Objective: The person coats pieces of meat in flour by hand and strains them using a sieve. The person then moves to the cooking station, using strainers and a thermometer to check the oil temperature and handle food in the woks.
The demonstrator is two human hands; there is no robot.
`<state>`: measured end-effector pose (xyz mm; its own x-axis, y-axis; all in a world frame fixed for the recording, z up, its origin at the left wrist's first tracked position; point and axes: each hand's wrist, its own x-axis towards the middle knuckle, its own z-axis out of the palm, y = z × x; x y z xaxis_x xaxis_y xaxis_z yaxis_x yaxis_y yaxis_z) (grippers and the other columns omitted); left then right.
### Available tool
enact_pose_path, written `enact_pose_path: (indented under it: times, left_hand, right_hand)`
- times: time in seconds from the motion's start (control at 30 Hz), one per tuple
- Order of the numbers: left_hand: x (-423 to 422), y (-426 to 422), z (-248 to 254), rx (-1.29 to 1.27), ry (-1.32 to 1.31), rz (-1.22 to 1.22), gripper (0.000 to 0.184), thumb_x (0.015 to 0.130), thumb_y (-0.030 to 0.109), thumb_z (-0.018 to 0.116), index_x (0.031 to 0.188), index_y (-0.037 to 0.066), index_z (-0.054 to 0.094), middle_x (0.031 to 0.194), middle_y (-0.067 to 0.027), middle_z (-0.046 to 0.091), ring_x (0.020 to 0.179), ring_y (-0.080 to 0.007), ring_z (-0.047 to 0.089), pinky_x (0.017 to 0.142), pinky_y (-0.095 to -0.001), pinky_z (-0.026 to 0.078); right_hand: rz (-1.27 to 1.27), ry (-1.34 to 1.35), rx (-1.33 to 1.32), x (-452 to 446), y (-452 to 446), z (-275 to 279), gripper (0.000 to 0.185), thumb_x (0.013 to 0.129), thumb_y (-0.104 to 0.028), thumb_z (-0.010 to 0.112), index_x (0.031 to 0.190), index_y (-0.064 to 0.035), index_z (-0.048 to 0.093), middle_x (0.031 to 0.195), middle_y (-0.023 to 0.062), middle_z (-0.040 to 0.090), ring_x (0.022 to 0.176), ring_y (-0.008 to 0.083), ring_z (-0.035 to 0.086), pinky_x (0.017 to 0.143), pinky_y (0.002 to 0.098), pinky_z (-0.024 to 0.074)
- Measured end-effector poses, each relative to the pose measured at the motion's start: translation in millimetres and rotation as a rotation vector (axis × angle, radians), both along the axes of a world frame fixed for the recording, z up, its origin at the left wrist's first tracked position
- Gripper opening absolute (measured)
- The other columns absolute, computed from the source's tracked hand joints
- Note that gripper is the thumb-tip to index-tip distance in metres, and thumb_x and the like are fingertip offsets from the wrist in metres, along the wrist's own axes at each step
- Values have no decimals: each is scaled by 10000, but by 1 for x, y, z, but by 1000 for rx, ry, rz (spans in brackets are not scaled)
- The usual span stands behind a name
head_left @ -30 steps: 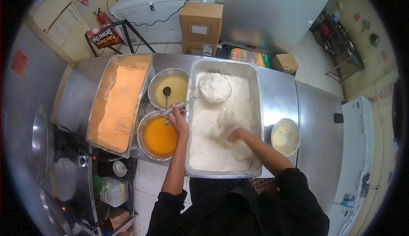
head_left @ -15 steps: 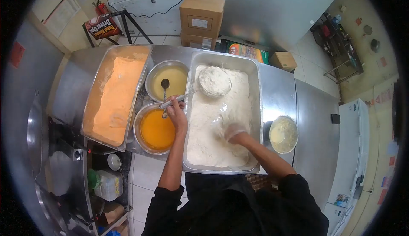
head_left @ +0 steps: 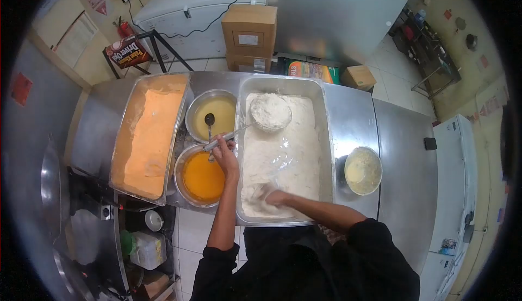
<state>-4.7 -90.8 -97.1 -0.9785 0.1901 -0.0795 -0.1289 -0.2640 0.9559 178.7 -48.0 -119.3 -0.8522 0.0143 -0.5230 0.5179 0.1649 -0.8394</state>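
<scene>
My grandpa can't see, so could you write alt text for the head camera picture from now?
A person's left hand holds a strainer of flour over a pan of flour; the right hand, blurred, is in it. To the left are a bowl of yellow liquid, a bowl of orange liquid and a tray of orange stuff.

Right hand (head_left: 271, 196) motion-blurred, fingertips indistinct

Deep tray (head_left: 327, 154): metal, showing a dull sheen. White powder (head_left: 296, 165): lying matt, roughly ridged. Strainer handle (head_left: 230, 135): looking smooth. Countertop (head_left: 405, 160): metal, gleaming softly. Orange liquid (head_left: 201, 179): shining glossy. Upper box (head_left: 249, 26): cardboard, appearing matt. Sleeve (head_left: 218, 260): dark cloth, creasing.
</scene>
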Motion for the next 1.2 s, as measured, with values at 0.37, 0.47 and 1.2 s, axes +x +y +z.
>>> enact_pose_path:
  times: [0.37, 0.47, 1.2]
  left_hand:
    - [2, 2, 10, -18, 35, 26, 360, 956, 338, 402, 946, 6, 542, 681, -7, 506, 594, -75, 461, 549, -214, 343]
    - [4, 3, 14, -31, 14, 31, 369, 955, 346, 402, 946, 7, 548, 648, -4, 496, 590, -78, 458, 546, -215, 337]
    - [62, -12, 52, -330, 740, -553, 237, 822, 105, 608, 1003, 30, 473, 921, -123, 533, 825, -253, 533, 741, -317, 436]
  right_hand:
    - [-515, 242, -50, -28, 110, -7, 371, 911, -282, 486, 1185, -34, 507, 1106, 66, 535, 965, 136, 502, 823, 289, 423]
    - [-378, 375, 257, -35, 109, -46, 418, 872, -274, 521, 1212, -35, 485, 1137, 103, 529, 998, 190, 510, 860, 298, 408]
    - [-786, 71, -334, 14, 84, 9, 321, 909, -104, 347, 1152, 1, 529, 1096, 140, 583, 1000, 196, 565, 866, 300, 445]
